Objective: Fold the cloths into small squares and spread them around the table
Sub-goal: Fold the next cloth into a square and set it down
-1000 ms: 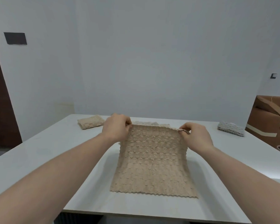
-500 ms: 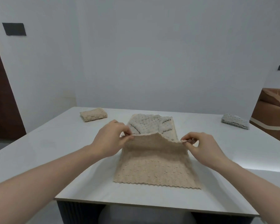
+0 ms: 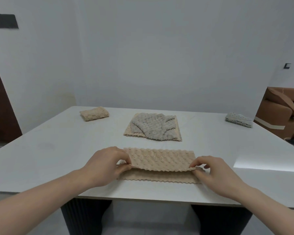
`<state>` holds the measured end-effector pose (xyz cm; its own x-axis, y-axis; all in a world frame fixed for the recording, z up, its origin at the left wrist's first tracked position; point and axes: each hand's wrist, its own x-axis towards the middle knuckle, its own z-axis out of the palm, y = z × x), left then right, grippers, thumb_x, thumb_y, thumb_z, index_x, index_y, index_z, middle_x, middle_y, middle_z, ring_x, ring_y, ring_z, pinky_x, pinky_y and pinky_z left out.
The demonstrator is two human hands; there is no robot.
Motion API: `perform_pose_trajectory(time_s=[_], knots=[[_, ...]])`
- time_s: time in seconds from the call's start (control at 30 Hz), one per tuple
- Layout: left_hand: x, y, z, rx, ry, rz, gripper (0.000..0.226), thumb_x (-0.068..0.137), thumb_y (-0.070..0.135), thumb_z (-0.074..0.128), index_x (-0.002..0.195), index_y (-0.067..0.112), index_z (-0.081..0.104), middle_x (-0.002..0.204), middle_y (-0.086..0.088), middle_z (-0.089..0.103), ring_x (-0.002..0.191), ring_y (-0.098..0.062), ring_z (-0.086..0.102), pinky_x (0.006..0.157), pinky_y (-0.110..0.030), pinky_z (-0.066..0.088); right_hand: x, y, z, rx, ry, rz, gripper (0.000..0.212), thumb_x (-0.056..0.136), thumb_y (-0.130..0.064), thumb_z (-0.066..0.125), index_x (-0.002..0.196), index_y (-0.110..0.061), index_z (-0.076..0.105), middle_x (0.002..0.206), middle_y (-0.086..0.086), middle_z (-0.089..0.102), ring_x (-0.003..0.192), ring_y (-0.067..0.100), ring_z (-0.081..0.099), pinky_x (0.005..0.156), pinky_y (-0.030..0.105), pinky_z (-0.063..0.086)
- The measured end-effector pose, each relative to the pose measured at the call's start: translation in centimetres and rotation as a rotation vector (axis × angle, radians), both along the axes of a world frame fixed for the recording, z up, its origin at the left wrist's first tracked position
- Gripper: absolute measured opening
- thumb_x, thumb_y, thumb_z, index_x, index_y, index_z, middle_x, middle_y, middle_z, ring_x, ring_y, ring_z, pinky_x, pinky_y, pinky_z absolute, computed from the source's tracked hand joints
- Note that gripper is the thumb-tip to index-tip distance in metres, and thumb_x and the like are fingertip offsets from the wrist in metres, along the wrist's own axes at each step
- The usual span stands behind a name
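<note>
Left hand [image 3: 107,168] and right hand [image 3: 215,175] reach forward, fingers pinching the beige cloth [image 3: 159,161].

White table [image 3: 58,150] with 2 folded cloths [image 3: 94,113] [image 3: 238,119], 1 loose pile [image 3: 154,127], 1 half-folded cloth [image 3: 159,161].

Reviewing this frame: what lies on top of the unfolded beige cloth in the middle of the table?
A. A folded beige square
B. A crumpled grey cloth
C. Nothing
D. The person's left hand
B: a crumpled grey cloth sits loosely on the flat beige cloth at mid-table, while both hands work on another beige cloth nearer the table's front edge.
</note>
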<state>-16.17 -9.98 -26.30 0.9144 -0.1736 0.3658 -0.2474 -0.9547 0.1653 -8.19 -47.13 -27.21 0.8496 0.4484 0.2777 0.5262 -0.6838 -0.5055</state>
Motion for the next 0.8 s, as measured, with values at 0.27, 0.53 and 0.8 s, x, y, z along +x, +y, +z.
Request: perform_pose_trajectory(time_s=[0.27,0.53,0.8], knots=[[0.1,-0.3,-0.7,0.067,0.100,0.025,0.021,0.092,0.055,0.063,0.101,0.040,0.073,0.100,0.025,0.070,0.094,0.000,0.062,0.083,-0.029,0.053,-0.6,-0.5,-1.3,0.008,-0.008,-0.007,0.009,0.086,-0.031,0.075,0.090,-0.040,0.074,0.096,-0.029,0.070,0.101,-0.006,0.062,0.093,0.023,0.050],[0.1,-1.4,0.4,-0.074,0.176,0.033,0.041,0.087,0.070,0.055,0.081,0.033,0.073,0.099,0.022,0.070,0.093,0.000,0.063,0.083,-0.031,0.053,-0.7,0.3,-1.0,0.052,-0.027,-0.009,0.013,0.088,-0.048,0.070,0.080,-0.038,0.072,0.096,-0.024,0.067,0.099,-0.001,0.062,0.091,0.029,0.048],[4.0,-7.6,0.4,-0.097,0.099,-0.081,0.037,0.102,0.044,0.048,0.134,0.033,0.063,0.151,0.014,0.049,0.140,-0.010,0.041,0.118,-0.032,0.032,2.0,6.0,-0.6,-0.025,-0.067,-0.031,0.038,0.100,-0.038,0.055,0.138,-0.033,0.057,0.150,-0.013,0.048,0.139,0.010,0.042,0.117,0.029,0.032]])
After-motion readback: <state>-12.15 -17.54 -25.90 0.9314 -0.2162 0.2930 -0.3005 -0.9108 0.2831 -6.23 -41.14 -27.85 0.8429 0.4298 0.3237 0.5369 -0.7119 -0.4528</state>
